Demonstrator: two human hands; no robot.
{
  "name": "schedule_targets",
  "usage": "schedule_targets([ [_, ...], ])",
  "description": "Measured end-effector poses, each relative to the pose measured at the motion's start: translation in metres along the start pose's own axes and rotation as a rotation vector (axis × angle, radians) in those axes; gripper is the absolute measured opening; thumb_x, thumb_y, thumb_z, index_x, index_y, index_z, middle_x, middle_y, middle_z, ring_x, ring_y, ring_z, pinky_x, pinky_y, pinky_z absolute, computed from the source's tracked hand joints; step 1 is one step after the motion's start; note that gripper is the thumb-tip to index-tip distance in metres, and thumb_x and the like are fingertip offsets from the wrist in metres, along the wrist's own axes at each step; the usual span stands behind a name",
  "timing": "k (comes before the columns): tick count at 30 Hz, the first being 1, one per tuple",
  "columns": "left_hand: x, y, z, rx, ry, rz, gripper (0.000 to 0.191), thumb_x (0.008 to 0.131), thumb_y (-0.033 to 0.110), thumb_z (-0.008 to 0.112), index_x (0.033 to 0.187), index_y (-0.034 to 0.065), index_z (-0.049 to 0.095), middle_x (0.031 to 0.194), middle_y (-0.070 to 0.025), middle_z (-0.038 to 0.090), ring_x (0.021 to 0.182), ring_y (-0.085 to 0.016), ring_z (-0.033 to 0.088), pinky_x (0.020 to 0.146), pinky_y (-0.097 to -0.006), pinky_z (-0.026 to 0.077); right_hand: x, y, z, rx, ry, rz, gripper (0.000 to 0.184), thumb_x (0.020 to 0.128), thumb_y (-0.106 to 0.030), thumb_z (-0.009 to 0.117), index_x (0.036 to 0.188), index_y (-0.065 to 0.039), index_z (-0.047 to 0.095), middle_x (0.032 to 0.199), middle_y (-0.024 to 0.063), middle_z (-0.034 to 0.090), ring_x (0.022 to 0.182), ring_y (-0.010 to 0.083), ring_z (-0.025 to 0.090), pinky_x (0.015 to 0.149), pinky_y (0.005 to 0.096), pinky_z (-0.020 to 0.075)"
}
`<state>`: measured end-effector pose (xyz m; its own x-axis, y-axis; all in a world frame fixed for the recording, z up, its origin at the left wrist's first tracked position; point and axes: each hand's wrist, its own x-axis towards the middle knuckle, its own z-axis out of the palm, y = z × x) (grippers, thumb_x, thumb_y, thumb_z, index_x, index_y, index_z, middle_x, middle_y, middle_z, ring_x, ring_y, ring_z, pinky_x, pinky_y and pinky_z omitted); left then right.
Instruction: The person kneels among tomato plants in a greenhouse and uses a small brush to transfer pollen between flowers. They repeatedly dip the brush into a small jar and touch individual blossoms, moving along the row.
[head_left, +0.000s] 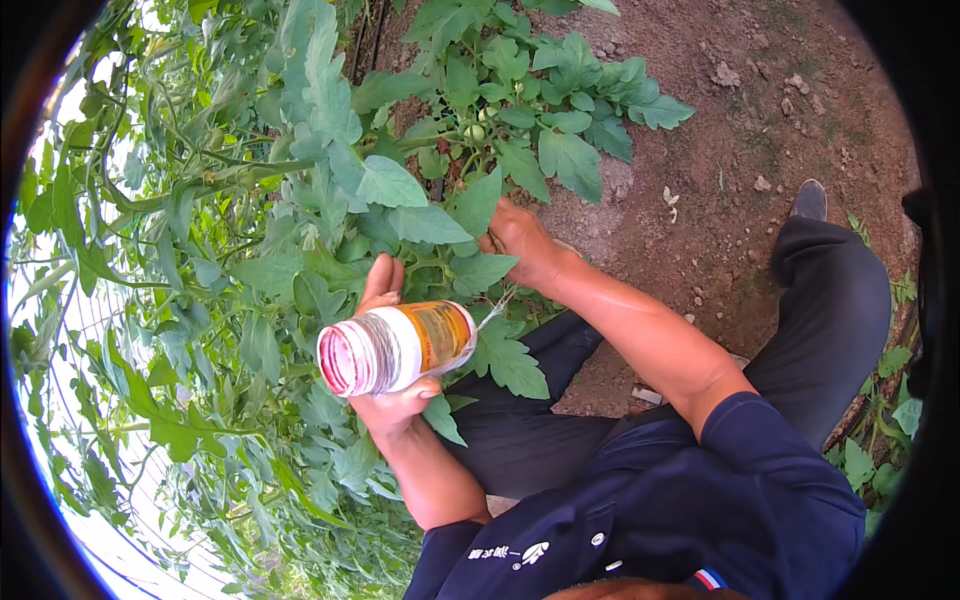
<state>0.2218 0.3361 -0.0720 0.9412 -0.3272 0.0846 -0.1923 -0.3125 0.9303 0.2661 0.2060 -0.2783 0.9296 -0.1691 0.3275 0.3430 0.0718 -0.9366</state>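
Observation:
My left hand (394, 409) is around a white plastic bottle (405, 341) with an orange label that bears writing. Its open mouth, stained red inside, faces left. Thin strands of twine (382, 349) are wound about the bottle near the mouth, and loose whitish fibres (499, 304) stick out beyond its base. My right hand (521, 244) reaches into the leaves of a tomato plant (480, 274), its fingers bent. Foliage hides the fingertips, so whether they grip anything is not visible.
Small green tomatoes (474, 133) hang on the plant ahead. Dense tomato foliage (225, 300) fills the left side. Bare brown soil (712, 172) with small clods lies at the right, beside my bent leg (825, 315). Dark drip tubing (367, 37) runs along the row at the top.

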Motion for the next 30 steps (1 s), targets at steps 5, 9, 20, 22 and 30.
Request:
schedule_targets([
  [5,0.003,0.002,0.002,-0.014,0.039,0.033,0.099,0.061,0.045,0.101,0.135,-0.0055,0.059,0.155,-0.0345,0.044,0.146,-0.049,0.041,0.122,-0.0629,0.028,-0.005,-0.005,-0.005,-0.069,0.057,-0.067,0.020,0.078,0.002,0.070,0.090,-0.003,0.054,0.087,0.0143,0.059,0.079,0.0385,0.063,0.065,0.0473,0.0491],
  [9,0.005,0.004,0.006,-0.019,0.038,0.041,0.098,0.061,0.043,0.102,0.134,-0.0061,0.059,0.154,-0.0340,0.045,0.146,-0.049,0.043,0.123,-0.0626,0.028,-0.015,-0.010,-0.011,-0.141,0.069,-0.053,0.047,0.075,0.003,0.072,0.121,0.002,0.059,0.095,0.0180,0.063,0.086,0.0416,0.066,0.073,0.0490,0.0535],
  [20,0.007,0.005,0.008,-0.014,0.038,0.035,0.097,0.061,0.043,0.101,0.134,-0.0061,0.059,0.154,-0.0339,0.045,0.146,-0.049,0.042,0.123,-0.0628,0.028,-0.014,-0.011,-0.017,-0.092,0.141,-0.084,0.020,0.081,0.006,0.069,0.095,0.002,0.056,0.085,0.0171,0.058,0.079,0.0384,0.062,0.069,0.0464,0.0505],
  [22,0.006,0.003,0.008,-0.013,0.028,0.043,0.097,0.062,0.044,0.101,0.134,-0.0060,0.059,0.155,-0.0342,0.044,0.147,-0.049,0.041,0.123,-0.0631,0.027,-0.012,-0.009,-0.018,-0.084,0.109,-0.078,0.019,0.079,0.006,0.069,0.089,0.000,0.054,0.082,0.0147,0.056,0.077,0.0364,0.061,0.066,0.0448,0.0493],
  [30,0.001,-0.004,0.001,0.003,0.005,0.034,0.098,0.064,0.047,0.099,0.136,-0.0037,0.057,0.158,-0.0337,0.040,0.149,-0.049,0.037,0.124,-0.0633,0.024,0.000,0.001,-0.010,-0.031,0.042,-0.097,0.029,0.076,0.005,0.068,0.100,-0.003,0.054,0.084,0.0127,0.057,0.075,0.0367,0.061,0.063,0.0453,0.0484],
])
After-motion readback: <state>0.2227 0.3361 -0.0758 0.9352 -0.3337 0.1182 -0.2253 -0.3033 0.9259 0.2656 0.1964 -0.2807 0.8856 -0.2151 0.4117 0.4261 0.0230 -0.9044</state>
